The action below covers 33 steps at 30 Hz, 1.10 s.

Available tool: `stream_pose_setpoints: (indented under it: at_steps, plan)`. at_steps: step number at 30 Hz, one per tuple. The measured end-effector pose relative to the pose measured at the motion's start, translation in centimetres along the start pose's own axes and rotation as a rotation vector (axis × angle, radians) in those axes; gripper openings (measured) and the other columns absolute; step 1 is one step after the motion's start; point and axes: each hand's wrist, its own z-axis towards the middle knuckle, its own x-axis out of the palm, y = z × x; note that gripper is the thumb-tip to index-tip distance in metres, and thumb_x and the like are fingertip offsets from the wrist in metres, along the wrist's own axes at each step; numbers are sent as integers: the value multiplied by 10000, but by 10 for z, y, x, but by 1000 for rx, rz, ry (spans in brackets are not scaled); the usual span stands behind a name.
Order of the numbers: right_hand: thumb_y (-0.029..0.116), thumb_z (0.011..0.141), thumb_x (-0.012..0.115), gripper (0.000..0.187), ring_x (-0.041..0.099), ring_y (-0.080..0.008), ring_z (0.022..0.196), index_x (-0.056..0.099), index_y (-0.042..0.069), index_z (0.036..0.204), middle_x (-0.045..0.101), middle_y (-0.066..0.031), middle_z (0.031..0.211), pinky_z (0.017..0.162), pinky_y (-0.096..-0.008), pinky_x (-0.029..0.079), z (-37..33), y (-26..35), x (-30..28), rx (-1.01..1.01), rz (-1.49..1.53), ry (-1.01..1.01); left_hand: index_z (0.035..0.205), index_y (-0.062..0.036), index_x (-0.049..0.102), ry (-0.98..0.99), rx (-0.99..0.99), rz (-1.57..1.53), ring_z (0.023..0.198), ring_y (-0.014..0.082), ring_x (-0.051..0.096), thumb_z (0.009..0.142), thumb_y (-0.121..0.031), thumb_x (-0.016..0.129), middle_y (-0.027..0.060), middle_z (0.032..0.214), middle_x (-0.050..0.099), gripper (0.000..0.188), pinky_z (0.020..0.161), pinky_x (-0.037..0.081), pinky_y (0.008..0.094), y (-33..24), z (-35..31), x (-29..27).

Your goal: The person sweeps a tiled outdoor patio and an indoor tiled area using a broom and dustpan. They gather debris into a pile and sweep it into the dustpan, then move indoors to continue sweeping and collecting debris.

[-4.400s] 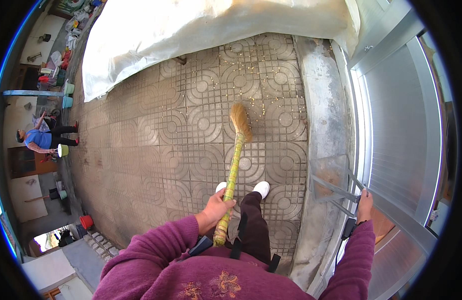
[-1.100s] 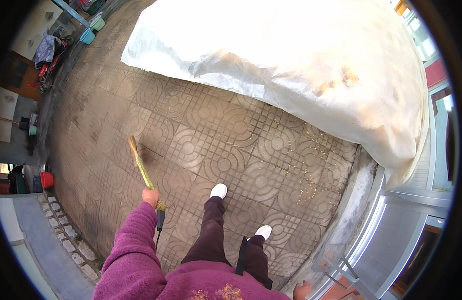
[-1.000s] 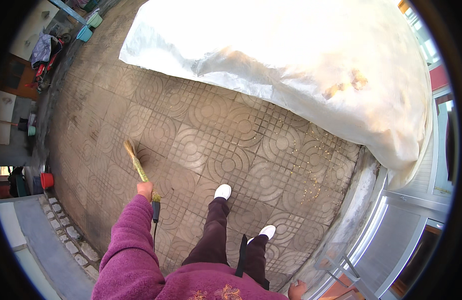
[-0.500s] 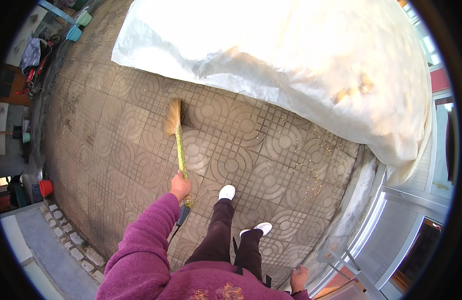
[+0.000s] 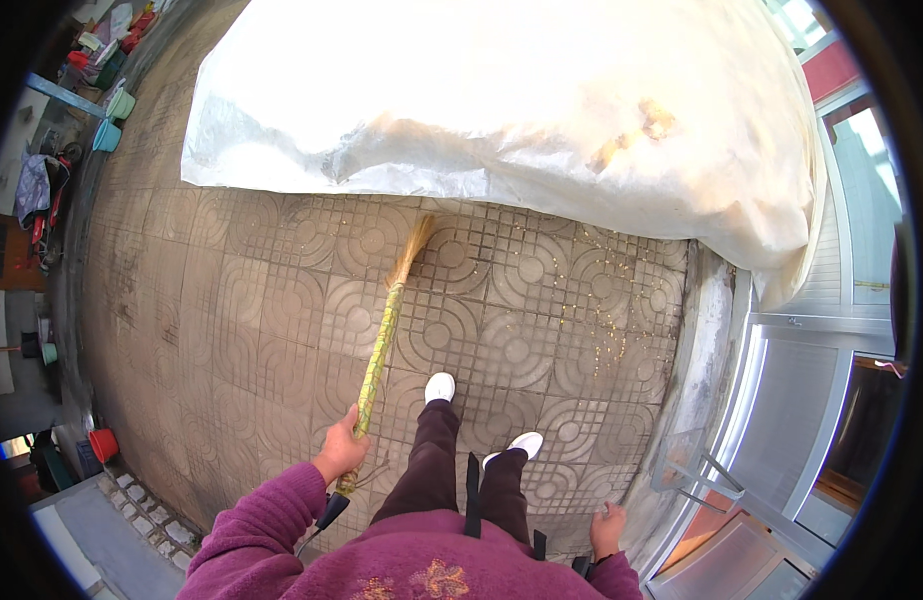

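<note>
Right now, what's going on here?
The person's left hand grips a broom by its handle, with the bristles out over the patterned paving, near the edge of a pale plastic sheet. The right hand hangs low with nothing visible in it. Small yellow bits lie scattered to the right of the broom.

The person wears a fuzzy purple sweater, its front bearing a golden embroidered flower with a smaller golden motif to the left. The left sleeve is long and ends in a ribbed cuff, with a small black device and thin dark cable just beside it. Black straps hang over dark brown trousers, above plain white shoes. Both the left hand and right hand are bare.
</note>
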Motion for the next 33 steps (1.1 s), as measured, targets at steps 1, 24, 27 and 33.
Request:
stream_pose_setpoints:
  at_steps: [1, 24, 27, 33]
  plan:
    - [126, 697, 676, 372, 507, -367, 978, 606, -32, 1026, 584, -188, 994, 871, -442, 393, -6, -5, 3, 21, -1, 27, 1360, 43, 362, -13, -6, 19, 1012, 394, 592, 736, -176, 598, 290, 1059, 602, 702, 878, 472, 410, -4, 3, 0]
    - [146, 721, 683, 379, 519, -368, 993, 614, -43, 1042, 589, -211, 1003, 873, -434, 404, -32, -61, 20, 125, 30, 57, 1338, 39, 404, -97, 36, 16, 1016, 382, 594, 743, -172, 607, 277, 1069, 604, 663, 869, 478, 384, -16, -16, 31]
    - [156, 722, 682, 382, 516, -368, 1001, 613, -47, 1039, 588, -208, 1006, 875, -432, 404, -36, -54, 25, 144, 1, 99, 1338, 53, 394, -224, -98, 88, 1000, 383, 600, 732, -159, 608, 295, 1045, 605, 677, 861, 485, 392, 14, 24, -2]
    - [166, 720, 676, 383, 513, -375, 981, 615, -50, 1030, 583, -212, 985, 867, -439, 403, -35, -36, 28, 64, -11, 118, 1063, 45, 556, -256, -172, 217, 906, 394, 621, 715, -166, 628, 269, 911, 632, 414, 786, 494, 418, 51, 122, -62]
